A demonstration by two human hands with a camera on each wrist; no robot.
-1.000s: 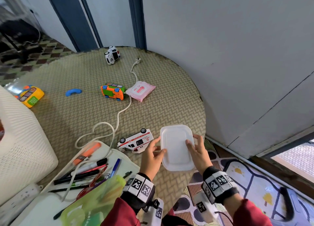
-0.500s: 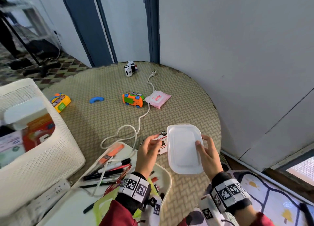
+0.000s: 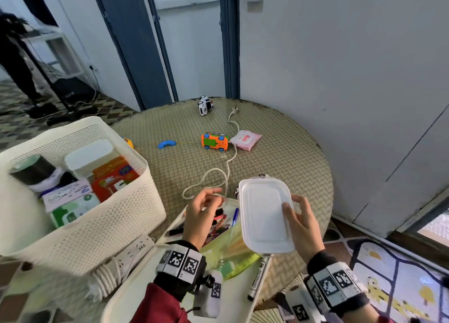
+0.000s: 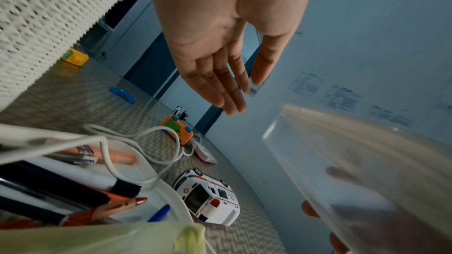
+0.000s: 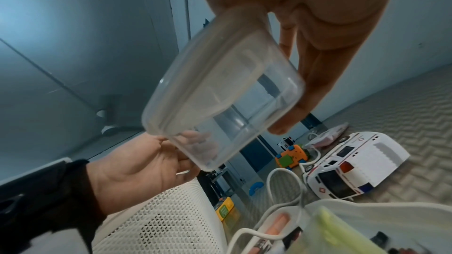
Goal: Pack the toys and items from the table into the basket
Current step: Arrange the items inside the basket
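My right hand (image 3: 292,205) grips a clear plastic box with a white lid (image 3: 263,213), thumb on the lid and fingers underneath, and holds it above the table's near edge. The right wrist view shows the box (image 5: 220,88) empty and tilted. My left hand (image 3: 209,199) hovers just left of it with relaxed fingers, holding nothing. The white basket (image 3: 109,220) stands to the left with several packs and boxes inside. A toy ambulance (image 4: 208,196) lies on the table under the box, almost hidden in the head view.
On the woven table lie an orange toy car (image 3: 215,141), a white car (image 3: 204,105), a blue piece (image 3: 167,144), a pink wipes pack (image 3: 245,139) and a white cable (image 3: 228,162). A tray of pens (image 3: 136,293), a green pouch (image 3: 226,252) and a power strip (image 3: 131,250) sit near me.
The box has risen off the table in my right hand. My left hand has let go of it and opened. The view has swung left and the basket has come into sight.
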